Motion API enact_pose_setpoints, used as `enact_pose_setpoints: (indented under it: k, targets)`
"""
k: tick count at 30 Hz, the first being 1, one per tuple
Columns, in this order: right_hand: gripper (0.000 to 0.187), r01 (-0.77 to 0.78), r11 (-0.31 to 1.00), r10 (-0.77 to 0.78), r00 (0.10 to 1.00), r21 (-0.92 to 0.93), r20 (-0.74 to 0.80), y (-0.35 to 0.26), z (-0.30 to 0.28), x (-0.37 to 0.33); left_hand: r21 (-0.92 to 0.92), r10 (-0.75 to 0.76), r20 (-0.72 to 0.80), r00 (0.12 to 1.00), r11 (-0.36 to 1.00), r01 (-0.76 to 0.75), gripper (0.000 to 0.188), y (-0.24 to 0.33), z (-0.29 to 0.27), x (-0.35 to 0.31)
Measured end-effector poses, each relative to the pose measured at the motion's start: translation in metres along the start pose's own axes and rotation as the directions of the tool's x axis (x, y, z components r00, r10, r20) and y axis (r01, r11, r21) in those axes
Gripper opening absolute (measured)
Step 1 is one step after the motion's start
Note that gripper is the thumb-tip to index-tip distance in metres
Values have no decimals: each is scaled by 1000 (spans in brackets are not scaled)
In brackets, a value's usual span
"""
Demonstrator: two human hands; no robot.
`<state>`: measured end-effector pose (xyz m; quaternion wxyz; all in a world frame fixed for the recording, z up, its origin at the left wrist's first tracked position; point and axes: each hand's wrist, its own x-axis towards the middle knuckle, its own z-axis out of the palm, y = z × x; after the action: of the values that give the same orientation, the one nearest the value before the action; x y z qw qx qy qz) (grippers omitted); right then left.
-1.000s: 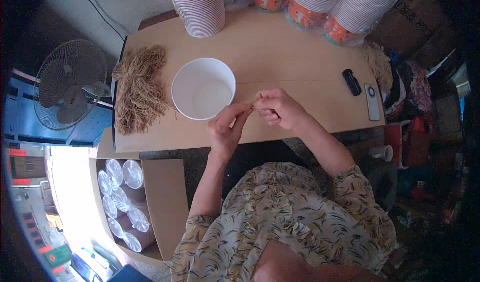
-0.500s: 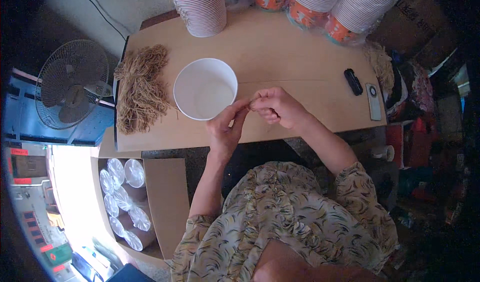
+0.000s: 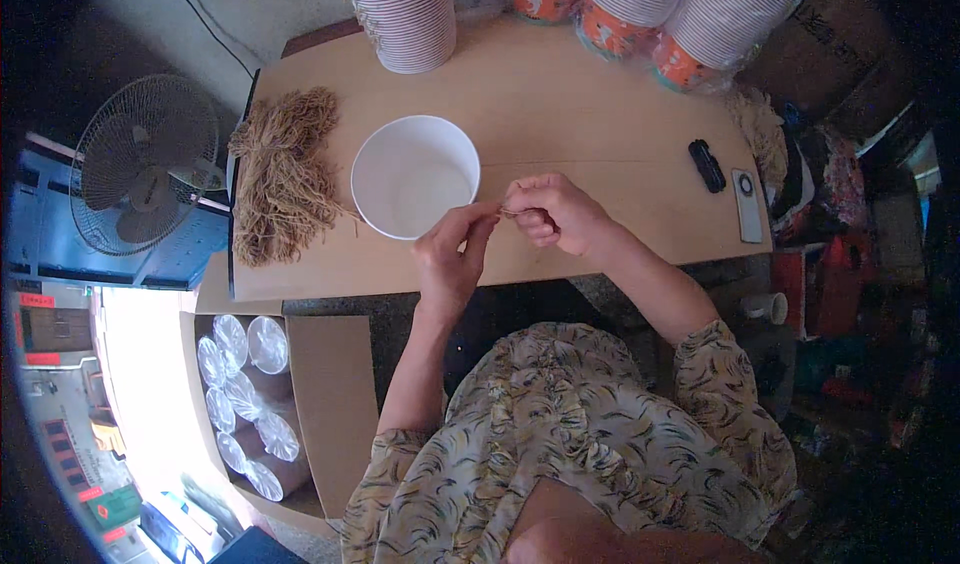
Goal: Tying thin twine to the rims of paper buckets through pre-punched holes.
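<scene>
Left hand (image 3: 450, 256) and right hand (image 3: 562, 216) both pinch a thin, brownish cord (image 3: 508, 212).

On the table (image 3: 600, 134), twine (image 3: 283, 179) lies left of the bucket (image 3: 415, 177); 4 stacks (image 3: 405, 19) stand behind.

No word or number can be read with certainty. On the brown cardboard (image 3: 825, 44), past the far right corner of the worktop (image 3: 600, 124), stands a row of dark characters, too dim. The orange tubs (image 3: 610, 36) at the worktop's far edge carry small white figures. Beyond its left edge, red signs (image 3: 38, 301) show blurred marks.
</scene>
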<state>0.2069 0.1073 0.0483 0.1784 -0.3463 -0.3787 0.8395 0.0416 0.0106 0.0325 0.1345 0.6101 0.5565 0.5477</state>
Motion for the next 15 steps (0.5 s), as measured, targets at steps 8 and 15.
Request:
enact_pose_setpoints:
  k: [8, 15]
  targets:
    - [14, -22, 999, 18, 996, 48, 89, 3, -1, 1, -460, -336, 251, 908, 784, 417, 11, -2, -5, 5]
    - [12, 514, 741, -608, 786, -432, -107, 5, 6, -15, -438, -424, 370, 826, 705, 558, 16, 1, -19, 15]
